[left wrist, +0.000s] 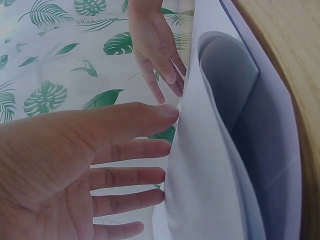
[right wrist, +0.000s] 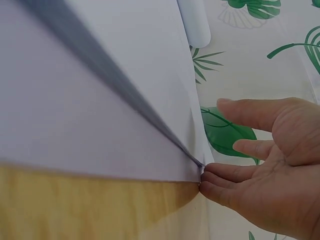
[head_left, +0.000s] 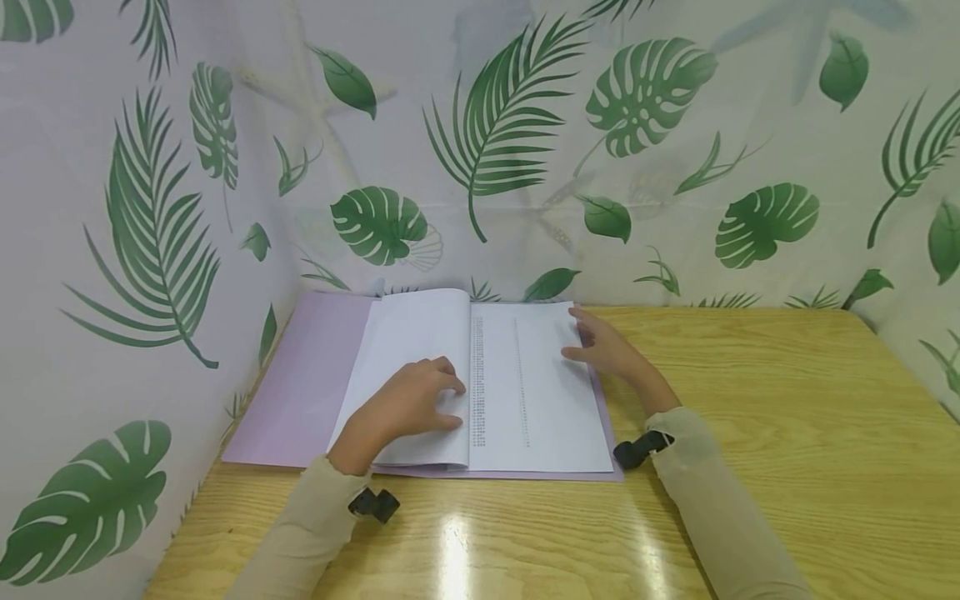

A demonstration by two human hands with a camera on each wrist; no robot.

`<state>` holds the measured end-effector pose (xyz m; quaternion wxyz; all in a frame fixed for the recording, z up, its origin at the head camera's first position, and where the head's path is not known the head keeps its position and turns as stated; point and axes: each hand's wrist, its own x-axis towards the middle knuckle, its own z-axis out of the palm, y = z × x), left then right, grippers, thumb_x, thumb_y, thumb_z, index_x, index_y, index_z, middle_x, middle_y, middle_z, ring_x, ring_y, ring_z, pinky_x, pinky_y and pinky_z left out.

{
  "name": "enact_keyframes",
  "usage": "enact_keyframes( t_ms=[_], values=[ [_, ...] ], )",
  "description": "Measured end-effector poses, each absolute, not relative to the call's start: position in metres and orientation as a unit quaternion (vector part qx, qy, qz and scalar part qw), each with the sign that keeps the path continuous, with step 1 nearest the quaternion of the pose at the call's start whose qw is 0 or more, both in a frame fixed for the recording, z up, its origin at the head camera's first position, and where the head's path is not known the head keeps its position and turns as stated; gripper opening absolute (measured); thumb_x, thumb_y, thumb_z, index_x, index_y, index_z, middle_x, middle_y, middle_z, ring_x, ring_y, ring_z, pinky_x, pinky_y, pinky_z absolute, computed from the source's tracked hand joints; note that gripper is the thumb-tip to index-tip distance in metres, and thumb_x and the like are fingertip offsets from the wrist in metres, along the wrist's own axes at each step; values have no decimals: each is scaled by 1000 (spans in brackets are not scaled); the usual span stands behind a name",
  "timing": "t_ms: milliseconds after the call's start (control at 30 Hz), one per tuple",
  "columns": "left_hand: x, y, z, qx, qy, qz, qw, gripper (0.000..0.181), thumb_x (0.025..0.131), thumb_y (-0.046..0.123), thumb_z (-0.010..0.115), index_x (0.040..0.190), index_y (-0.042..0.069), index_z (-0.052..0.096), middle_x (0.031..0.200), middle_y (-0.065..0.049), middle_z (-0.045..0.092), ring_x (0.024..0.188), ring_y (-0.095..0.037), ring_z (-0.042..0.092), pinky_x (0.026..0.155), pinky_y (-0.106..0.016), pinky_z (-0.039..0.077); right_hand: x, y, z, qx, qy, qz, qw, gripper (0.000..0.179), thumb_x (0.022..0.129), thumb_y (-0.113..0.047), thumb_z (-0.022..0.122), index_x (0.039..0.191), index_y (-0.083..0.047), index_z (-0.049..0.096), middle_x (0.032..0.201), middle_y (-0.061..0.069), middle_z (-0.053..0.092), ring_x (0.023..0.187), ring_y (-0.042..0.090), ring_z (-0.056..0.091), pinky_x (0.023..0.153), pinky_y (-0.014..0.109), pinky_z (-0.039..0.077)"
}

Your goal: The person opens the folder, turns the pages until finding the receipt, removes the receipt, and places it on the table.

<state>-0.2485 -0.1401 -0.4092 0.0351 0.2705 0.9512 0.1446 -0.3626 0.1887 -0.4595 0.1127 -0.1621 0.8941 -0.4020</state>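
Note:
A booklet with a pale purple cover lies spread on the table. Its left page looks blank, and the right page bears small columns of print. Near the spine, my left hand rests on the left page; in the left wrist view its fingers reach straight to the curving sheets. My right hand is at the right page's far outer edge. In the right wrist view, its lower fingertips touch the corner of page and cover, while thumb and index finger stand apart from the paper.
The wooden table extends to the right of the booklet and in front of it. A white cloth with green leaf prints hangs behind and along the left side, close to the cover. Each sleeve has a small black device at the wrist.

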Motion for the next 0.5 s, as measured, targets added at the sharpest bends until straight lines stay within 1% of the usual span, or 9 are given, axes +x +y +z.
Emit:
enact_keyframes(
  t_ms=[200, 500],
  values=[
    [-249, -140, -410, 272, 951, 144, 35, 40, 82, 27, 86, 115, 7, 76, 121, -8, 69, 112, -29, 65, 100, -42, 53, -362, 186, -460, -153, 895, -403, 116, 83, 98, -18, 68, 161, 1, 18, 168, 27, 14, 153, 50, 20, 124, 60, 24],
    [-249, -141, -411, 272, 951, 143, 38, 41, 82, 28, 86, 116, 8, 76, 123, -8, 68, 113, -30, 64, 100, -43, 53, -360, 185, -457, -137, 893, -411, 125, 81, 98, -19, 68, 161, -2, 20, 166, 30, 18, 153, 50, 21, 123, 61, 26]
  ],
)
